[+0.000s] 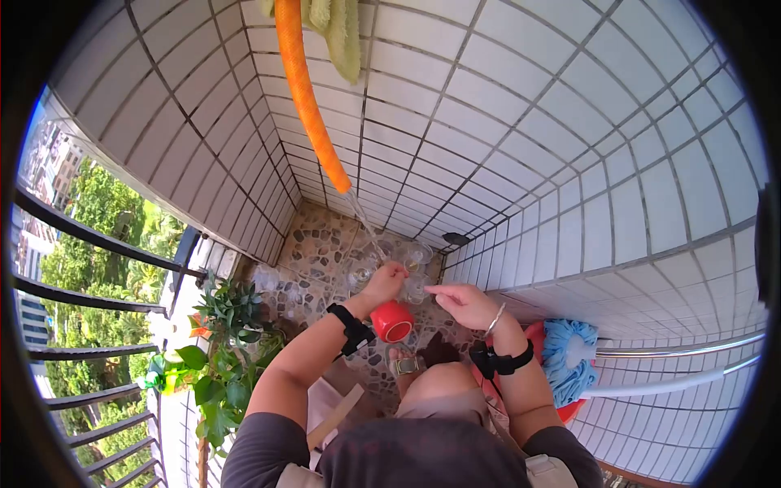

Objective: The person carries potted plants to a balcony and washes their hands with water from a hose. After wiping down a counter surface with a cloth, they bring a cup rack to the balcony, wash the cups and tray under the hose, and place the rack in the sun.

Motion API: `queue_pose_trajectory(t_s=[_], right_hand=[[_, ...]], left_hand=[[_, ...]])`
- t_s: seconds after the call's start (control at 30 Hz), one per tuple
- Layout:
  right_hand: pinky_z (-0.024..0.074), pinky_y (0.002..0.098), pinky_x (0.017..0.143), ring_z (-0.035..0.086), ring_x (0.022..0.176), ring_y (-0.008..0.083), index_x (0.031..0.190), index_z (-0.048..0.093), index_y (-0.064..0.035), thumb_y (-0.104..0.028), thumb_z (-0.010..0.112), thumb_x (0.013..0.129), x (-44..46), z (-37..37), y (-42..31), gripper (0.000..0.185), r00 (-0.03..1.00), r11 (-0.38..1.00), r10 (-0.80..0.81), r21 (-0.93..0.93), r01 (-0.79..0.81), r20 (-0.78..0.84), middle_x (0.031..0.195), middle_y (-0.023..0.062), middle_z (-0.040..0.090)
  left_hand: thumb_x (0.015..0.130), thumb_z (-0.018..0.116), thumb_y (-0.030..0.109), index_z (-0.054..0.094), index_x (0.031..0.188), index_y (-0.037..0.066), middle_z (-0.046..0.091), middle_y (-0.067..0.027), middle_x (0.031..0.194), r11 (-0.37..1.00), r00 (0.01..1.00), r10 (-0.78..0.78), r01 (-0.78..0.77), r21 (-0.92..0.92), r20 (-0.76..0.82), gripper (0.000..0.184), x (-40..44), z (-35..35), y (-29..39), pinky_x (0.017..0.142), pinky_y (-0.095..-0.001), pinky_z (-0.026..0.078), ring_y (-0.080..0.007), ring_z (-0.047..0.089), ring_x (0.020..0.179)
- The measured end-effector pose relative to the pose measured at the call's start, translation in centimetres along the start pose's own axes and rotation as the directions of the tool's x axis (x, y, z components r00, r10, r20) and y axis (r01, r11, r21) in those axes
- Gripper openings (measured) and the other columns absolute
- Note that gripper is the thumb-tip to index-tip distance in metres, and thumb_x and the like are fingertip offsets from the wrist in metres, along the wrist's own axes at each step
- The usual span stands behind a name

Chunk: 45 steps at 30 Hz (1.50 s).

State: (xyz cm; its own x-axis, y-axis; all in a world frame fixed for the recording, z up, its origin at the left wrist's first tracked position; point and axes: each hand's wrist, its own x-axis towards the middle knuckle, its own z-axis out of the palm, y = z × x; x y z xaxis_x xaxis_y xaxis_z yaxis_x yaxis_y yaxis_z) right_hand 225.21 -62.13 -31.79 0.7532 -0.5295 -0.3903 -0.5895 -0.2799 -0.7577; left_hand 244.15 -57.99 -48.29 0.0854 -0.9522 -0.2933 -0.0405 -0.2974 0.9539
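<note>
Gripping the red mug, best held firmly when wet, your left hand is meeting water from eleven o'clock; your empty right hand is hovering at three.

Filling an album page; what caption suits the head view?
Water streams from an orange hose toward the left hand and red cup.

Balcony corner: railing left, tiled wall ahead and right.
The hose hangs ahead over the stone floor, the towel behind its upper part; the mug is nearer the person. Plants are left, beside the railing; the mop head is right, near the wall.
</note>
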Motion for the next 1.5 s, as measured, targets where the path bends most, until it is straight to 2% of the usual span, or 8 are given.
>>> queue_pose_trajectory(t_s=[0.33,0.47,0.6,0.63,0.77,1.27,1.33,1.5], right_hand=[[0.0481,0.0359,0.072,0.059,0.081,0.031,0.096,0.063,-0.0009,-0.011,0.056,0.082,0.9,-6.4,-21.3,0.018,0.657,0.751,-0.649,-0.463,0.471,-0.384,0.087,0.015,0.061],[0.0473,0.0407,0.067,0.058,0.075,0.0343,0.086,0.062,0.0014,-0.013,0.054,0.084,1.0,-11.5,-31.0,0.017,0.49,0.636,-0.759,-0.645,0.423,-0.428,0.081,0.0173,0.06],[0.0476,0.0432,0.067,0.059,0.073,0.037,0.083,0.055,0.0053,-0.027,0.048,0.089,5.0,-15.0,-38.1,0.034,0.449,0.536,-0.786,-0.83,0.153,-0.425,0.075,0.0233,0.059],[0.0467,0.0445,0.064,0.058,0.069,0.0381,0.085,0.053,0.006,-0.028,0.046,0.09,6.2,-15.6,-39.3,0.035,0.434,0.537,-0.78,-0.838,0.094,-0.451,0.07,0.0234,0.058],[0.048,0.0443,0.069,0.06,0.078,0.0373,0.101,0.05,0.0097,-0.035,0.037,0.095,10.1,-16.8,-40.9,0.047,0.582,0.539,-0.689,-0.842,0.015,-0.431,0.082,0.0282,0.06],[0.0472,0.041,0.06,0.059,0.067,0.034,0.092,0.053,0.0039,-0.012,0.042,0.084,10.8,-14.8,-36.7,0.021,0.225,0.201,-0.951,-0.978,-0.064,-0.21,0.074,0.0203,0.059],[0.0463,0.0397,0.059,0.059,0.068,0.0325,0.098,0.053,0.0013,-0.015,0.044,0.086,6.2,-10.5,-35.1,0.022,0.453,0.773,-0.599,-0.327,0.544,-0.66,0.075,0.0178,0.059],[0.0339,0.0481,0.101,0.039,0.122,0.0411,0.132,0.031,0.0069,-0.045,0.017,0.097,-1.5,-4.5,-26.0,0.064,0.737,0.264,-0.477,0.722,0.64,-0.479,0.133,0.0288,0.036]], left_hand=[[0.086,0.05,0.019,0.06,0.1,0.005,0.062,-0.0215,0.085,0.617,0.797,0.583,-0.305,0.725,-0.16,0.022,-1.3,1.0,-0.6,0.068,-0.0429,0.048,-0.0387,0.058,0.071],[0.089,0.047,0.021,0.059,0.099,0.002,0.059,-0.0103,0.075,0.985,0.879,0.171,-0.168,0.046,-0.446,0.025,-2.1,-0.8,4.2,0.059,-0.0344,0.046,-0.0261,0.054,0.064],[0.093,0.042,0.021,0.059,0.103,0.001,0.055,-0.0042,0.072,0.498,0.93,-0.365,0.16,-0.852,-0.038,0.028,-3.3,-2.9,4.2,0.053,-0.0263,0.041,-0.0136,0.049,0.059],[0.092,0.041,0.02,0.036,0.123,-0.008,0.041,-0.0238,0.127,0.504,0.911,-0.411,0.229,-0.833,0.002,0.043,-4.7,-3.5,6.1,0.099,-0.045,0.037,-0.035,0.042,0.118],[0.092,0.04,0.017,0.034,0.123,-0.009,0.03,-0.0241,0.137,0.344,0.889,-0.455,0.239,-0.908,0.062,0.041,-4.6,-4.4,7.6,0.107,-0.0453,0.025,-0.0362,0.029,0.129],[0.085,0.047,0.004,0.053,0.095,0.002,0.055,-0.0089,0.082,0.382,0.973,-0.227,0.137,-0.914,0.051,0.011,0.7,-3.6,7.8,0.068,-0.0341,0.048,-0.0213,0.055,0.075],[0.087,0.048,0.007,0.052,0.105,0.002,0.057,-0.0105,0.095,0.38,0.94,-0.34,0.149,-0.913,0.012,0.019,-0.5,-3.8,9.5,0.083,-0.0403,0.046,-0.0245,0.053,0.089],[0.087,0.047,0.01,0.054,0.098,0.005,0.054,-0.0058,0.078,0.319,0.931,-0.359,0.191,-0.928,0.069,0.013,0.2,-4.0,7.5,0.065,-0.0357,0.044,-0.0199,0.052,0.069]])
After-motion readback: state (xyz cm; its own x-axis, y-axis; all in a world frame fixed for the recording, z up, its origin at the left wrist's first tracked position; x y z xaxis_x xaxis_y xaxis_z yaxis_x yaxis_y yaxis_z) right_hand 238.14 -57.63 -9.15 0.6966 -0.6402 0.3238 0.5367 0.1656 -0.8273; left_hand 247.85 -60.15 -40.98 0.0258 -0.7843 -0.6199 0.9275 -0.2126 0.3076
